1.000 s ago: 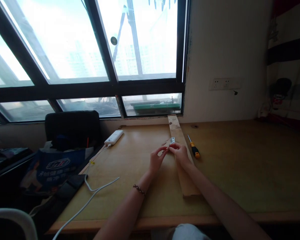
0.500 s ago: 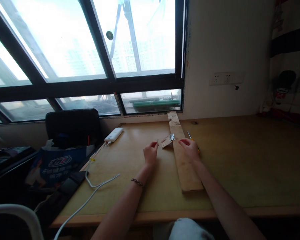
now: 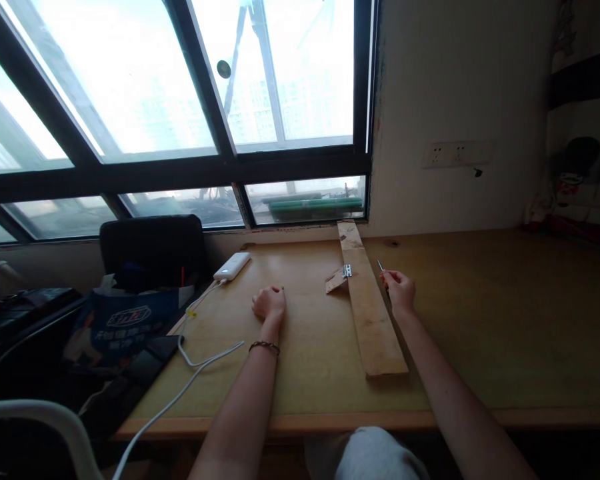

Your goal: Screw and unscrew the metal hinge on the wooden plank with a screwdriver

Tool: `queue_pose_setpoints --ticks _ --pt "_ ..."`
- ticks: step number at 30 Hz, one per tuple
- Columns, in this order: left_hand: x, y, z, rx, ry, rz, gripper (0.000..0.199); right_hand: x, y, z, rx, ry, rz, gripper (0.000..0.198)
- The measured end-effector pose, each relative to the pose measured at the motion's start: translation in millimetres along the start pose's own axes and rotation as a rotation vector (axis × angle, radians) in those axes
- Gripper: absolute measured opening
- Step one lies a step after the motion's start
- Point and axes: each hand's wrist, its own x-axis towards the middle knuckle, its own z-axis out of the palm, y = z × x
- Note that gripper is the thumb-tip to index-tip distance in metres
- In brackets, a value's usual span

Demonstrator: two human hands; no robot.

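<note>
A long wooden board (image 3: 375,327) lies lengthwise on the table, its far end near the window. A metal hinge (image 3: 347,271) joins its left edge to a small wooden piece (image 3: 335,281) that slants down toward the tabletop. To the right of the board, my right hand (image 3: 400,291) is closed round the handle of a screwdriver (image 3: 381,265), whose shaft points away from me. My left hand (image 3: 270,303) is closed over the table, left of the small piece. Whatever its fingers pinch is too small to name.
A white power bank (image 3: 233,266) with a white cable (image 3: 195,373) lies at the table's left edge. Beyond that edge are a black chair (image 3: 153,250) and a blue bag (image 3: 125,327). A wall socket (image 3: 447,154) is above the table at the right.
My left hand has moved left, away from the hinge. My right hand has gone from over the board to its right and taken hold of the screwdriver.
</note>
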Motion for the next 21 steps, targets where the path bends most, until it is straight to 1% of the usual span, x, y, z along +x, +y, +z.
queue_pose_setpoints --ticks 4,9,11,13,15,16,18,20,21 --pt "2.7 -1.2 1.7 -0.002 0.014 -0.038 0.027 3.3 2.8 -2.6 0.008 0.019 0.016 0.042" --pt "5.2 -4.0 4.5 -0.019 -0.012 -0.067 0.027 7.0 7.6 -3.7 -0.008 0.035 0.025 0.037" --pt "6.7 -4.5 5.1 -0.024 -0.007 -0.069 0.027 8.8 8.4 -5.6 -0.060 0.055 0.008 0.036" --pt "6.8 -2.7 5.0 -0.032 0.038 -0.047 0.027 10.1 7.8 -8.8 -0.170 0.078 -0.019 0.032" --pt "2.5 3.4 4.9 -0.055 0.118 0.054 0.027 10.4 6.5 -12.3 -0.355 0.091 -0.055 0.025" --pt "-2.4 8.2 5.1 -0.079 0.156 0.139 0.026 10.1 6.0 -13.7 -0.470 0.087 -0.082 0.022" --pt "-18.5 20.5 7.3 -0.146 0.195 0.363 0.026 8.8 6.1 -15.1 -0.709 0.053 -0.142 0.022" --pt "-40.8 33.9 12.1 -0.223 0.151 0.617 0.024 6.8 8.0 -14.8 -0.896 -0.005 -0.176 0.029" --pt "-52.4 39.9 15.3 -0.254 0.090 0.767 0.023 5.7 9.4 -14.4 -0.959 -0.032 -0.170 0.033"
